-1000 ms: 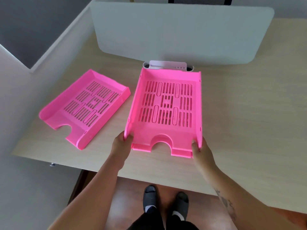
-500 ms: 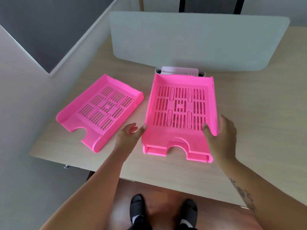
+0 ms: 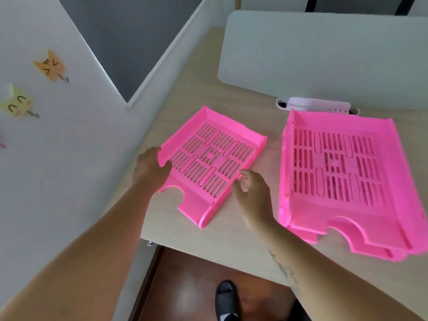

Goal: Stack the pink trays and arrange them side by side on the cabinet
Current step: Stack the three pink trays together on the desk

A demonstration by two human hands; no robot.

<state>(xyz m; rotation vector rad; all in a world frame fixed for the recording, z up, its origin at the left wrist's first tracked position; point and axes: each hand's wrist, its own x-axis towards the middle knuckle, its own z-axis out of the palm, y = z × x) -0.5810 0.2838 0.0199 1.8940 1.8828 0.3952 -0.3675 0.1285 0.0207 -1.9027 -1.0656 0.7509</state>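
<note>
A single pink slotted tray (image 3: 215,163) lies at an angle on the left part of the wooden top (image 3: 231,242). My left hand (image 3: 150,170) grips its left side wall, thumb inside the rim. My right hand (image 3: 252,191) touches the tray's right wall with fingers curled around the edge. To the right sits a stack of pink trays (image 3: 342,181), nested one on another, its front corner reaching the top's near edge.
A grey divider panel (image 3: 324,61) stands at the back. Behind the stack sits a white holder (image 3: 317,105). A white side wall (image 3: 58,158) with cat stickers (image 3: 52,68) borders the left. Floor and a shoe (image 3: 225,300) show below the front edge.
Both hands let go of the stacked tray on the right and moved left to the single tray. The view has swung left.
</note>
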